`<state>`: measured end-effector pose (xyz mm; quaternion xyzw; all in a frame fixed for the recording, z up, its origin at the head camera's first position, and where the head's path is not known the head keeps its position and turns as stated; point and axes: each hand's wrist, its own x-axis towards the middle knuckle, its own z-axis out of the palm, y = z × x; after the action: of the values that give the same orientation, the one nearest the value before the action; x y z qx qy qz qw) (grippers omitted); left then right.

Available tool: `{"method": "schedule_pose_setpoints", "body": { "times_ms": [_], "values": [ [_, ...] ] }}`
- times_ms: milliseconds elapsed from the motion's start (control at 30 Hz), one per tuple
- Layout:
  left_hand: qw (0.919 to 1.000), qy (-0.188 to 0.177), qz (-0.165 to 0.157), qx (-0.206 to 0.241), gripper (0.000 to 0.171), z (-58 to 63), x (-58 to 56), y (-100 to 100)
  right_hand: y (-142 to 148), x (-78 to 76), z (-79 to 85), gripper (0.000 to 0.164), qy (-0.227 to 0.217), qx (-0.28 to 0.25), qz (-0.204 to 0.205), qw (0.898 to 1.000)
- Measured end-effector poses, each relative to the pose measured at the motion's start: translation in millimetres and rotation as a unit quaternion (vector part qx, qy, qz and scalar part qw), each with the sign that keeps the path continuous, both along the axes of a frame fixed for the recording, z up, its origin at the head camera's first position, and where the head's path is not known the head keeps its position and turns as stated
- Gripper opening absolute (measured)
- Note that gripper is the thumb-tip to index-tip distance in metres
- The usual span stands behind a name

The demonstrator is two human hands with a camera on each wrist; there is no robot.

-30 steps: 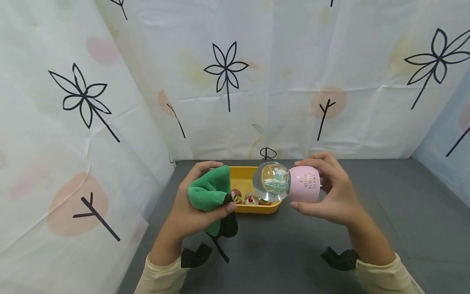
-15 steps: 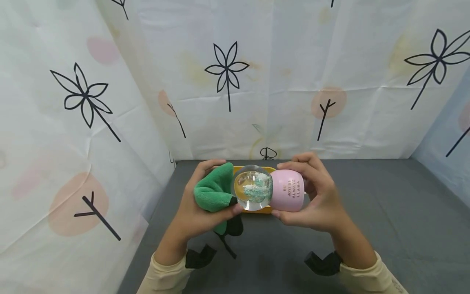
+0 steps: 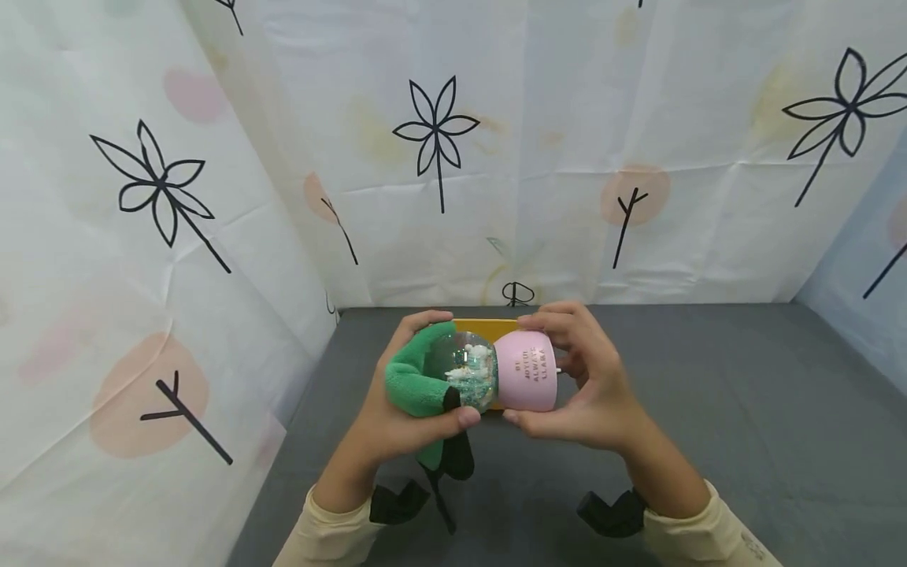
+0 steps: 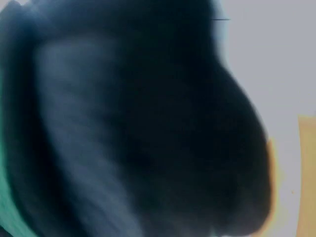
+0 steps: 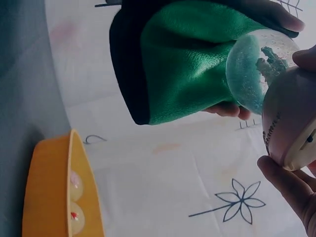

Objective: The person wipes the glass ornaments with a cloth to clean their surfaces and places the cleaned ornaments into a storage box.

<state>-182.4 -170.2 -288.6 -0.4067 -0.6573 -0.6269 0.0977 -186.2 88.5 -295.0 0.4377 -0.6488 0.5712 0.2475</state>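
Note:
My left hand grips a green cloth with dark edging, cupped around the glass ball of a snow globe. In the right wrist view the cloth touches the ball, and part of it hangs below the fingers. Fingers and thumb of my right hand hold the globe's pink base, which carries gold lettering. The globe lies on its side in the air, ball to the left. White figures and teal glitter show inside. Dark fabric fills most of the left wrist view.
Behind the hands a yellow tray stands on the grey table. Small glass balls show inside the tray in the right wrist view. A patterned white sheet hangs behind and at the sides.
My right hand has brought the snow globe leftward, and its ball now sits in the cloth. My left hand has shifted slightly right. The tray is now mostly hidden.

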Motion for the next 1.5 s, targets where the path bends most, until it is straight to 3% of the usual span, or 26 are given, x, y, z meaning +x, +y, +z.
{"method": "schedule_pose_setpoints", "body": {
  "times_ms": [200, 467, 800, 1000, 1133, 1300, 1500],
  "values": [
    [0.9996, -0.016, 0.021, -0.005, 0.087, -4.9, -1.6, 2, 2, -2.5, -1.2, 0.081, -0.012, 0.007, 0.008, 1.0],
    [0.9984, 0.015, 0.054, -0.009, 0.086, -3.6, -5.1, -1, -2, -3.2, 0.8, 0.09, -0.009, -0.003, 0.021, 1.0],
    [0.9982, 0.037, 0.044, 0.019, 0.085, -0.9, -4.8, -5, 4, 1.6, 8.3, 0.096, 0.025, 0.058, 0.07, 0.996],
    [0.9986, 0.025, 0.042, 0.022, 0.086, -2.0, -3.6, -2, 5, -0.1, 6.0, 0.092, 0.017, 0.055, 0.062, 0.996],
    [0.9978, 0.029, 0.054, 0.026, 0.084, -3.5, -3.0, 1, 3, 0.5, 0.4, 0.092, -0.023, 0.038, 0.057, 0.997],
    [0.9949, 0.057, 0.07, 0.046, 0.084, -4.1, -4.2, 3, -3, 6.8, -3.7, 0.089, -0.121, 0.023, 0.033, 0.992],
    [0.9919, 0.074, 0.09, 0.05, 0.083, -3.0, -4.4, 3, -7, 10.4, -2.7, 0.058, -0.215, 0.008, 0.026, 0.976]
  ]
}}
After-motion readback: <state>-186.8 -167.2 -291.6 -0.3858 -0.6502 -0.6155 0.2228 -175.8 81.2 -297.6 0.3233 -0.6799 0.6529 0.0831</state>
